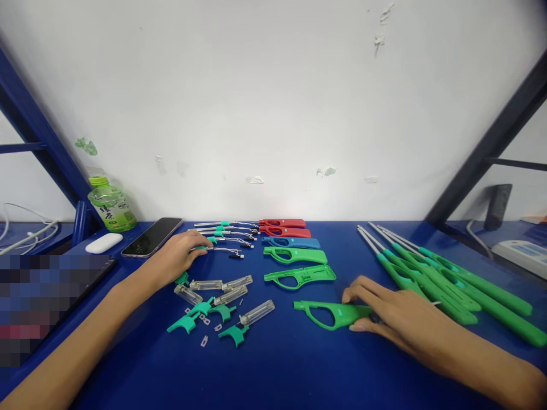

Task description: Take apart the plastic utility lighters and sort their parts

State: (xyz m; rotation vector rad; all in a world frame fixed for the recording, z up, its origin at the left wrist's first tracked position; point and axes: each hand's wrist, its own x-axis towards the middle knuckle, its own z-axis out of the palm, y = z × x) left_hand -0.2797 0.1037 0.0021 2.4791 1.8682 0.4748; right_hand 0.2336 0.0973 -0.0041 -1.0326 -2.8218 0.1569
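Observation:
My left hand [182, 256] is closed at the near end of a row of thin metal lighter rods [209, 230]. Its fingertips are on the nearest wired rod [224, 249], whose white wires and black tip stick out to the right. My right hand [393, 313] grips the wide end of a green lighter handle half [342, 313] between thumb and fingers, on the table. Something dark shows under that palm, too hidden to name. Between the hands lie clear fuel tanks [257, 312], green triggers [234, 335] and tiny pale clips [204, 341].
Handle shells in red [284, 223], blue [290, 242] and green [299, 254] form a column in the middle. Several long green lighters [453, 285] lie at right. A phone [151, 236], white case [104, 243] and bottle [111, 205] stand left, by the wall [273, 114].

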